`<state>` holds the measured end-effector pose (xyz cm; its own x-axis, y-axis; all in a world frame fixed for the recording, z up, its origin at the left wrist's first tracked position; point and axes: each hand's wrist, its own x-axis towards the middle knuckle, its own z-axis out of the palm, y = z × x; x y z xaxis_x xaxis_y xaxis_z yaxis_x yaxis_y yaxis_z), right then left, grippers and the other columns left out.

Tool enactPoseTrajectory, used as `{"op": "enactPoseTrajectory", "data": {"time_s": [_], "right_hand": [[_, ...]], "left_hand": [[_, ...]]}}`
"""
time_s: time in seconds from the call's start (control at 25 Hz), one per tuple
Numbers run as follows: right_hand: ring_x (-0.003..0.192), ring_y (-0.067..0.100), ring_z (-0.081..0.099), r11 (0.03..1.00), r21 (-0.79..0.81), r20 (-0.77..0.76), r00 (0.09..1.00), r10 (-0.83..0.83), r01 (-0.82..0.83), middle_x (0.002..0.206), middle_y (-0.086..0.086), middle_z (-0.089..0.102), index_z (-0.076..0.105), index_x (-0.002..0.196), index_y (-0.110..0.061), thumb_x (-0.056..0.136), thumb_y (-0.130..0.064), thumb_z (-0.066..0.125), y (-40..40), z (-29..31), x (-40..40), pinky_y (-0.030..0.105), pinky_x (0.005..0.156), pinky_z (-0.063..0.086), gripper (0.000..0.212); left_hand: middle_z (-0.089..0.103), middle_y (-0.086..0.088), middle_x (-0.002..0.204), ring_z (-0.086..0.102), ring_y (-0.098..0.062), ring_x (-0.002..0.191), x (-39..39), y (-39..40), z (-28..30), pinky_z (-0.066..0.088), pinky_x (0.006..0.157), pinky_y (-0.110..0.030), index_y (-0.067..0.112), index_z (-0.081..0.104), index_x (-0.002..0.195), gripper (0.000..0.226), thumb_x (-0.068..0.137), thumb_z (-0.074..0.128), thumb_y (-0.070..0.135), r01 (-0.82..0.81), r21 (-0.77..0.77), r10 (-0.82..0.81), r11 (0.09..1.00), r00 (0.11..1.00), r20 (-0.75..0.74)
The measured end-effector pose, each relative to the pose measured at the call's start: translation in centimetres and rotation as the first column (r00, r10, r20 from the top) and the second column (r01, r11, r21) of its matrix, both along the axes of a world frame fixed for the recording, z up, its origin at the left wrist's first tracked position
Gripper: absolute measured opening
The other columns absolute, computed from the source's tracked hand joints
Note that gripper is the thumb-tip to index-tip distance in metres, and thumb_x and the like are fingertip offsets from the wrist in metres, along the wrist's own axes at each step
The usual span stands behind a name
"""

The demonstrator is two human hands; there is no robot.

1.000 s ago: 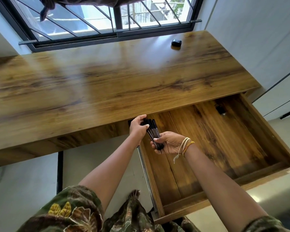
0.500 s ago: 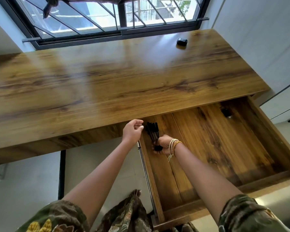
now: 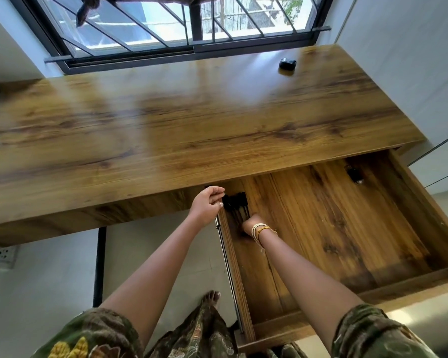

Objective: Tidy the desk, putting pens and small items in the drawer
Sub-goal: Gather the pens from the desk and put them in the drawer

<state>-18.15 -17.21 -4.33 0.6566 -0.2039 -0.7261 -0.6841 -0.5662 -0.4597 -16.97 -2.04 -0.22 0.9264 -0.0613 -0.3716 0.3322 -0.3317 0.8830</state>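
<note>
Under the window, the wooden desk (image 3: 192, 120) has its drawer (image 3: 424, 208) open. Our right hand (image 3: 248, 224) grasps the pens (image 3: 237, 206) at the drawer's far left corner; our left hand (image 3: 207, 204) is loosely curled, empty. We judge the pens light, stiff, slippery: hold mid-bundle.

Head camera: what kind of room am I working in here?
Likely a home study or bedroom corner: a wooden desk under a barred window, its drawer pulled open, a wall socket below.
</note>
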Motion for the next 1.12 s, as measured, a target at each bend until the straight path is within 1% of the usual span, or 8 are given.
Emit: {"op": "enactPoseTrajectory", "data": {"time_s": [0.2,0.32,0.48,0.64,0.72,0.84,0.96,1.12], "right_hand": [[0.117,0.034,0.058,0.925,-0.300,0.036,0.966,0.254,-0.232,0.129,0.017,0.058,0.049,0.129,-0.002,0.089,-0.009,0.059,-0.2,1.1,-0.6,0.037,0.091,0.050,0.042],[0.120,0.033,0.056,0.910,-0.330,0.036,0.960,0.279,-0.253,0.133,0.018,0.055,0.044,0.133,-0.002,0.088,-0.010,0.062,-0.2,1.0,-0.7,0.036,0.092,0.049,0.049],[0.107,0.031,0.062,0.916,-0.303,0.067,0.953,0.294,-0.261,0.119,0.015,0.063,0.056,0.120,-0.006,0.088,-0.015,0.061,-0.6,1.8,-0.6,0.035,0.081,0.052,0.034],[0.089,0.028,0.064,0.933,-0.293,0.212,0.938,0.275,-0.207,0.098,0.009,0.064,0.059,0.104,-0.008,0.088,-0.021,0.060,-1.3,3.6,0.3,0.032,0.065,0.048,0.021],[0.080,0.025,0.065,0.938,-0.307,0.378,0.885,0.273,-0.159,0.087,0.006,0.064,0.061,0.096,-0.008,0.084,-0.022,0.062,-1.1,4.6,1.1,0.032,0.061,0.052,0.018],[0.069,0.018,0.062,0.964,-0.262,0.641,0.741,0.200,-0.033,0.075,0.001,0.064,0.063,0.081,-0.013,0.079,-0.020,0.063,0.0,5.9,2.2,0.023,0.053,0.044,0.007],[0.072,0.017,0.056,0.967,-0.253,0.717,0.670,0.190,-0.003,0.081,0.002,0.060,0.062,0.079,-0.013,0.078,-0.019,0.063,1.8,6.9,3.8,0.021,0.056,0.040,0.007],[0.084,0.023,0.057,0.943,-0.332,0.750,0.613,0.249,0.023,0.090,0.009,0.061,0.066,0.082,-0.011,0.076,-0.017,0.061,4.6,6.9,6.7,0.030,0.071,0.050,0.010]], "left_hand": [[0.056,-0.010,0.136,0.050,-0.016,0.130,-0.1,-0.1,0.0,0.044,0.099,-0.020,0.007,0.051,0.131,0.047,0.089,0.056,-0.011,0.015,0.009,-0.015,1.000,1.000,0.005],[0.055,-0.010,0.137,0.049,-0.016,0.131,-0.2,-0.1,0.0,0.043,0.096,-0.016,0.008,0.052,0.131,0.047,0.089,0.055,-0.012,0.020,0.009,-0.020,1.000,1.000,0.003],[0.057,-0.009,0.134,0.051,-0.017,0.129,-0.1,-0.1,0.2,0.046,0.093,-0.018,0.008,0.053,0.130,0.043,0.090,0.056,-0.008,0.026,0.023,-0.026,0.999,1.000,0.014],[0.063,-0.003,0.117,0.058,-0.014,0.116,0.0,-0.6,1.3,0.048,0.099,-0.027,0.014,0.061,0.121,0.033,0.092,0.056,-0.001,0.011,0.106,-0.022,0.994,0.994,0.105],[0.064,-0.001,0.110,0.062,-0.013,0.104,-0.4,-0.4,2.0,0.052,0.091,-0.022,0.015,0.064,0.117,0.031,0.092,0.054,-0.001,-0.034,0.162,0.002,0.986,0.981,0.194],[0.066,-0.003,0.108,0.063,-0.012,0.095,-0.7,1.3,2.8,0.054,0.082,-0.021,0.014,0.067,0.111,0.030,0.092,0.051,-0.003,-0.110,0.250,0.021,0.962,0.943,0.331],[0.065,-0.005,0.112,0.061,-0.012,0.099,0.7,3.8,3.5,0.051,0.086,-0.018,0.012,0.068,0.108,0.029,0.091,0.051,-0.003,-0.179,0.353,0.011,0.918,0.903,0.431],[0.064,-0.009,0.113,0.061,-0.018,0.104,3.9,7.4,3.8,0.050,0.090,-0.021,0.009,0.068,0.109,0.028,0.090,0.052,-0.004,-0.223,0.440,-0.009,0.870,0.884,0.467]]}}
